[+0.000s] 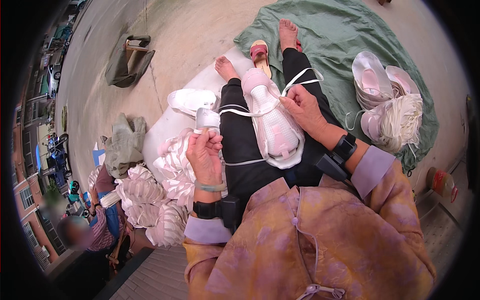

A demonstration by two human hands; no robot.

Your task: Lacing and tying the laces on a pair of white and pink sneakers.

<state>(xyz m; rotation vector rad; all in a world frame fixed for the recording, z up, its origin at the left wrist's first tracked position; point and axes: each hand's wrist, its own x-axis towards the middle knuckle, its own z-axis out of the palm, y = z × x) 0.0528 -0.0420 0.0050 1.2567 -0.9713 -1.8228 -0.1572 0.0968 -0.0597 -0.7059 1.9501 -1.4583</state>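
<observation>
Across my thighs lies a pink and white mesh shoe upper (266, 107), its toe pointing away from me. A white shoelace (239, 112) runs across its opening and out to both sides. My left hand (205, 156), left of the upper, is closed in a pinch on one side of the lace. At the upper's right edge, my right hand (306, 111) is closed with thumb and fingers on the other side, and a loop of lace stands up beyond it. A thin cord also crosses my left thigh near the heel end.
Piles of pink and white uppers (172, 167) lie at my left. More uppers (370, 77) and a bundle of white laces (402, 122) rest on a green sheet (335, 30). A red sandal (260, 55) is by my feet. Another person (102, 235) sits at far left.
</observation>
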